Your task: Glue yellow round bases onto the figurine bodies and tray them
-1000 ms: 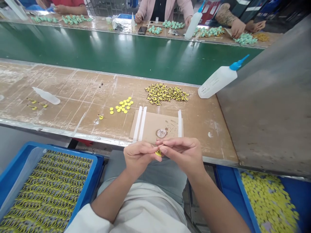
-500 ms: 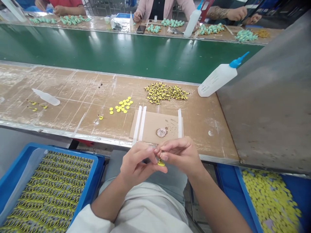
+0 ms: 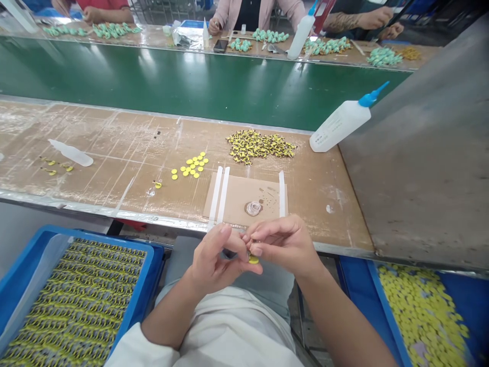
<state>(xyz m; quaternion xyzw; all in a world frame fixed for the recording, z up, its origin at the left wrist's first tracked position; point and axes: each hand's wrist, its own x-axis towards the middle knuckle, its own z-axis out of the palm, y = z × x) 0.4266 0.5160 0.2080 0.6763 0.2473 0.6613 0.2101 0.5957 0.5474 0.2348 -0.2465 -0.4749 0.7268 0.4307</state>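
My left hand (image 3: 219, 257) and my right hand (image 3: 284, 244) meet just in front of the table edge, above my lap. Between their fingertips is a yellow disc (image 3: 253, 259) with a small dark part on it, mostly hidden by the fingers. The disc rests against the left fingers while my right thumb and forefinger pinch the small part from above. Beyond the hands lies a cardboard sheet (image 3: 244, 191) with white tape strips and a round blob of glue (image 3: 253, 208). Loose yellow discs (image 3: 193, 165) lie to its left, and a heap of small yellow-and-black pieces (image 3: 260, 147) behind it.
A white glue bottle (image 3: 340, 125) with a blue nozzle leans by a metal panel (image 3: 428, 153). Blue trays hold rows of assembled pieces (image 3: 80, 295) at left and yellow discs (image 3: 424, 311) at right. Past the green belt (image 3: 171, 76), co-workers sit at turquoise pieces (image 3: 271, 35).
My left thumb has lifted away from the disc and points upward. The right hand keeps its pinch in nearly the same place.
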